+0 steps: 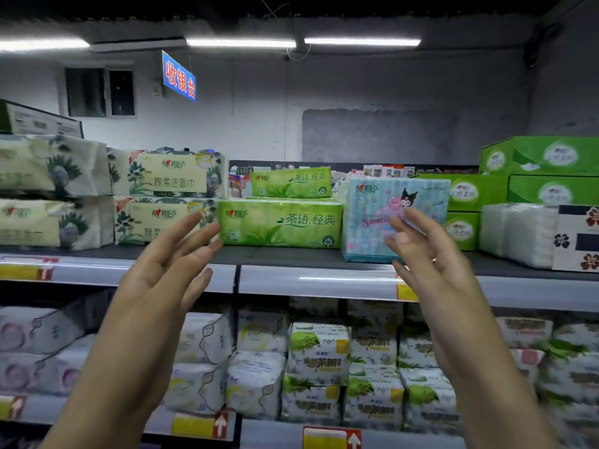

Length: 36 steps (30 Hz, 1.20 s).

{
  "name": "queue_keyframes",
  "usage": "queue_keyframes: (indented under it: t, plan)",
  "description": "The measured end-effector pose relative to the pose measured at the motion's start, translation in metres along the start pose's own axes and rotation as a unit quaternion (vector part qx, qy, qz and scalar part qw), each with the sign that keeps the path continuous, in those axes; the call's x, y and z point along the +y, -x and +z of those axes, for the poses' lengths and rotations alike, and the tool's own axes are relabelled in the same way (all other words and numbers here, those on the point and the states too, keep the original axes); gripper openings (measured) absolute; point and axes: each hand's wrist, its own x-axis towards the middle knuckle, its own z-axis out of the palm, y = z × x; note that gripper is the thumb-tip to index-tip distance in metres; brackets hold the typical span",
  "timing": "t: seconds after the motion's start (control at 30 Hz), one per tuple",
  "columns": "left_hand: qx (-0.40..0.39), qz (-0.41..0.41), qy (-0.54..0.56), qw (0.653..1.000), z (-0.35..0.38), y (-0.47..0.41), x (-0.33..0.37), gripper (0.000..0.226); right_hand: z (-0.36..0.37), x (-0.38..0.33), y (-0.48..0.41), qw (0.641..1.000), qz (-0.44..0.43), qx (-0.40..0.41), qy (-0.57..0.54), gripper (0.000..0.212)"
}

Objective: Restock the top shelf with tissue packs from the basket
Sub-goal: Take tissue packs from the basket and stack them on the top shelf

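Right fingers (pixel 421 226) hide part of the blue tissue pack (pixel 372 202); lower-shelf packs (pixel 319 351) are blurred.

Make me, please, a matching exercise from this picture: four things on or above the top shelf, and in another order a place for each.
Things
1. large green pack
2. blue cartoon pack
3. blue sign
4. white stack

Places
A. hangs from the ceiling
B. far right, beside a flower-printed box
C. partly behind the right hand
D. middle of the top shelf, under a smaller green pack

Pairs: 1-D, 2-C, 3-A, 4-B
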Motion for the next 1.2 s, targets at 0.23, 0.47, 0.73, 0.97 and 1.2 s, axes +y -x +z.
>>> queue_keyframes:
  t: [0.23, 0.47, 0.73, 0.97, 1.2]
  plan:
    - [-0.032, -0.021, 0.001, 0.999, -0.085, -0.007, 0.005, 0.09, 0.078, 0.003, 0.023, 0.999, 0.051, -0.001, 0.004, 0.039]
    - [-0.048, -0.007, 0.007, 0.999, -0.161, -0.016, 0.013, 0.085, 0.144, -0.001, 0.05, 0.999, 0.044, 0.022, 0.006, 0.031]
    - [-0.045, -0.02, 0.012, 0.999, -0.208, -0.025, 0.027, 0.083, 0.197, -0.012, 0.064, 0.998, 0.044, 0.038, 0.028, 0.03]
    - [-0.052, -0.005, 0.026, 0.998, -0.204, -0.03, 0.042, 0.052, 0.199, -0.03, 0.064, 0.998, 0.046, 0.033, 0.031, 0.036]
    - [-0.028, -0.028, 0.076, 0.996, -0.189, -0.018, 0.053, 0.034, 0.182, -0.04, 0.066, 0.995, 0.093, 0.035, 0.018, 0.027]
